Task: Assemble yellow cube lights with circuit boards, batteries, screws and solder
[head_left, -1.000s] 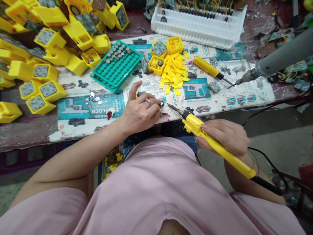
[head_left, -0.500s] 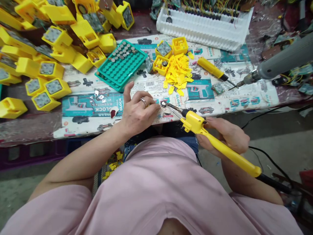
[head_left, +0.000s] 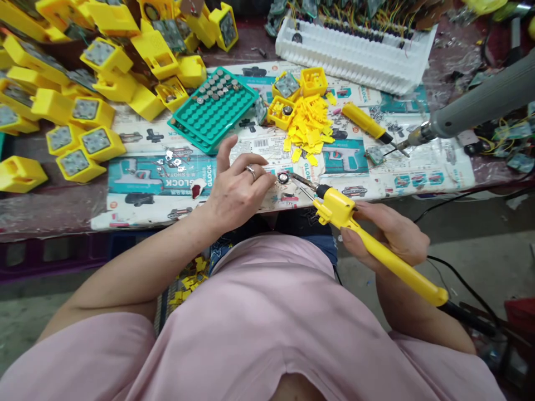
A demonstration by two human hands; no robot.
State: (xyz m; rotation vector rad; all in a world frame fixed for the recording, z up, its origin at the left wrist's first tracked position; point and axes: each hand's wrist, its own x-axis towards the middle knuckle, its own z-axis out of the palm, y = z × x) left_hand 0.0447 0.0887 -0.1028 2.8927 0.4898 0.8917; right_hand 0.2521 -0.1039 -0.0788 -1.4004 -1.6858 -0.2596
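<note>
My right hand [head_left: 387,236] is wrapped round a yellow soldering tool [head_left: 371,245], whose metal tip points left. Just left of that tip lies a small round metal part [head_left: 283,177] on the printed sheet. My left hand [head_left: 240,192] rests at the sheet, its fingertips pinched beside the round part; whatever they hold is too small to make out. Beyond them is a pile of small yellow pieces [head_left: 309,125], with open yellow housings [head_left: 313,82] behind. A green tray [head_left: 217,111] with round metal discs stands above my left hand.
Many yellow boxes [head_left: 100,139] crowd the left. A white ridged rack [head_left: 351,55] with wired parts stands at the back. On the right are a yellow screwdriver [head_left: 363,120], a grey electric driver [head_left: 480,100] and circuit boards. Small metal pieces [head_left: 171,160] lie left of my left hand.
The soldering tool's tip has drawn back slightly to the right, off the round metal part. The whole view has shifted a little. My left hand keeps nearly the same pose.
</note>
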